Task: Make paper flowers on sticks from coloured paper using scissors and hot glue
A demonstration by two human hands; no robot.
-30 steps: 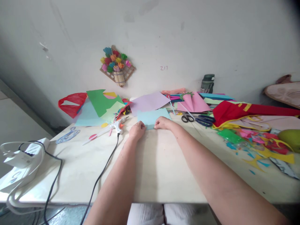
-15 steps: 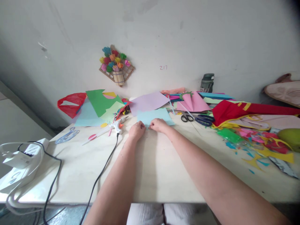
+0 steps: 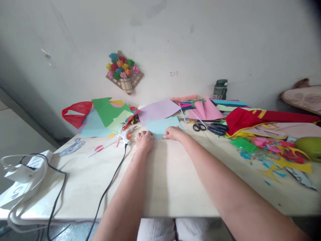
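Observation:
A sheet of light blue paper (image 3: 162,126) lies on the table in front of me, its near edge between my hands. My left hand (image 3: 144,141) rests palm down at the paper's near left corner, fingers a little apart and bent over it. At the near right part of the sheet, my right hand (image 3: 173,133) has its thumb and fingers pinched together on the edge. The fingertips of both hands are partly hidden. Just left of my left hand lies a white glue gun (image 3: 124,136) with a black cord.
Behind the blue sheet lies purple paper (image 3: 159,109). Black-handled scissors (image 3: 199,126) and dark blue-handled scissors (image 3: 217,129) are to the right, near a red cloth (image 3: 248,119) and paper scraps (image 3: 272,169). A power strip (image 3: 26,180) with cords sits at the left; green paper (image 3: 107,112) lies behind.
My left hand has gone from a pinch to lying palm down with fingers spread. My right hand has shifted slightly right along the near edge. More of the blue paper shows between them.

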